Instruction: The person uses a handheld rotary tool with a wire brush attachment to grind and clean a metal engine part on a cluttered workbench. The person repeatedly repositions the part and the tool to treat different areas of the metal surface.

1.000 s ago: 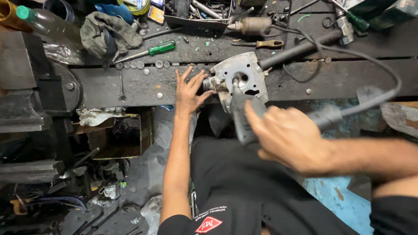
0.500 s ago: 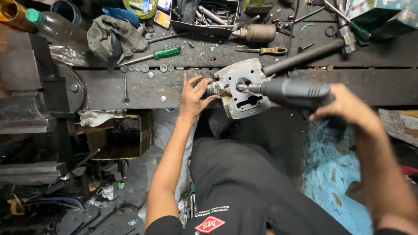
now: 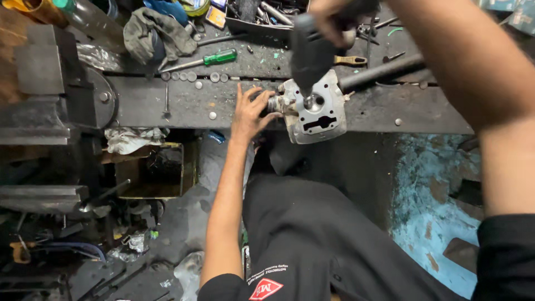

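Note:
A grey metal engine cylinder head [image 3: 320,120] lies at the front edge of the dark workbench [image 3: 184,100], partly overhanging it. My left hand [image 3: 251,111] rests flat with fingers spread against the part's left side. My right hand [image 3: 334,19] grips a black power tool [image 3: 309,56] held upright, its tip pointing down into the round chamber of the cylinder head. My right forearm crosses the upper right of the view.
A large vise [image 3: 61,83] sits at the left. A green-handled screwdriver [image 3: 214,57], a grey rag [image 3: 153,33], several washers [image 3: 189,76], a long dark bar [image 3: 384,69] and a tray of tools [image 3: 262,17] lie on the bench. A box [image 3: 156,170] sits on the floor below.
My right hand has lifted the power tool from a low, sideways hold to upright above the cylinder head, tip down into it. My left hand stays on the part.

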